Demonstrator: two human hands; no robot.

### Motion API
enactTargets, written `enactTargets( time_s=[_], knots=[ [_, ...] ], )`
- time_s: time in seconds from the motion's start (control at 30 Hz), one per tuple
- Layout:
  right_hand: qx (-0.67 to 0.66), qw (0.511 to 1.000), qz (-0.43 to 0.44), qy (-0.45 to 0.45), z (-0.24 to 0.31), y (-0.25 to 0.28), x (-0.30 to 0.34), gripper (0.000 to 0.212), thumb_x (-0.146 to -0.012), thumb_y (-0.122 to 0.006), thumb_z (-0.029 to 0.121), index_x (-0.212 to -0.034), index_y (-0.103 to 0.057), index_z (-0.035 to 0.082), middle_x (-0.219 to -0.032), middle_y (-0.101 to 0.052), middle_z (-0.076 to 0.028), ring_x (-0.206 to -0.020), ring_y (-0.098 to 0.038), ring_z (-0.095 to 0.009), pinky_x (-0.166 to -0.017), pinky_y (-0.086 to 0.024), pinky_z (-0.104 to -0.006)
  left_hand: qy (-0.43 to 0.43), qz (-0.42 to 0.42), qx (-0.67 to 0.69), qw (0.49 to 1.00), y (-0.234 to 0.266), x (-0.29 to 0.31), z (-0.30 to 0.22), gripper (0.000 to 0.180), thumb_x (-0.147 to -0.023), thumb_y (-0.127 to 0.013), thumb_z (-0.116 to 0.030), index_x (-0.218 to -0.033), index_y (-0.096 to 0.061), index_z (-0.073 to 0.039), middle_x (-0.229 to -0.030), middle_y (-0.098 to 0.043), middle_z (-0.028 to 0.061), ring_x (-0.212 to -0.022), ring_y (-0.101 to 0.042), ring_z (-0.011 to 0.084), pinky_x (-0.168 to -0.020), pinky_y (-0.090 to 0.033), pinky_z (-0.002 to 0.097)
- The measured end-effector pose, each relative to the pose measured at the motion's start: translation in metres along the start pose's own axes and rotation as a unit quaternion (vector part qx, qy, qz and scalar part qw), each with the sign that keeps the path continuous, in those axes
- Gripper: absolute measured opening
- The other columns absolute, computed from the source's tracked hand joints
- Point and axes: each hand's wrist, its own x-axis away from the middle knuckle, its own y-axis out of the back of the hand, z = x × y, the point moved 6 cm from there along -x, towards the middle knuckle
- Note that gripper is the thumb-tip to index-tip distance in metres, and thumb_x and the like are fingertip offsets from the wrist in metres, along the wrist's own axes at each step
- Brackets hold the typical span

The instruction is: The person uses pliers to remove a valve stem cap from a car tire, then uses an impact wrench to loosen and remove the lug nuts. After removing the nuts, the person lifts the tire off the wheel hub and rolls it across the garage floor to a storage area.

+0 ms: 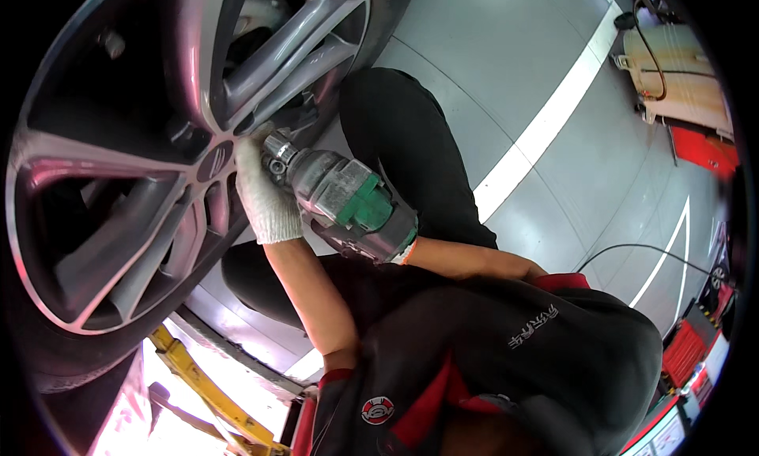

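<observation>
From where I stand, the relation that counts is the power wrench (368,199) against the wheel (265,72): the wrench sits just right of the hub cap (213,162), its long axis slanting from the metal nose (278,147), at the far left end, back to the near right. The nose points toward the hub; I can't tell whether it touches the wheel.

Of the 2 hands, the left hand (265,191) is nearer the hub, its white glove against the wheel's middle and partly behind the nose. Its fingertips are hidden, so I can't say whether they grasp anything. The right hand (403,255) is at the wrench's rear, with only a bit of glove and cuff showing; I'd judge it supports the tool, but its grip is out of sight.

Spokes and hub stand close on the left, leaving little room there. A bent knee (403,132) in black trousers borders the wrench on the far right. Past that, grey floor (466,56) gives open room, crossed by a white line (545,132).
</observation>
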Motion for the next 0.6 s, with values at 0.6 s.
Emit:
enactTargets(
  time_s=[0.6],
  knots=[
    [-0.889,0.2,0.176,-0.372,0.009,-0.093,0.046,0.033,-0.101,-0.039,0.034,-0.126,-0.05,0.015,-0.127,-0.055,-0.005,-0.115,-0.054,-0.019,-0.101,-0.042,-0.0404,0.032,-0.068,0.077,0.994,0.143,0.016,0.041,0.023,-0.089,-0.063,-0.028,-0.094,-0.06,-0.006,-0.077,-0.059,0.0067,-0.072,-0.057,0.0179,-0.066,-0.049,0.0305]
  ],
)
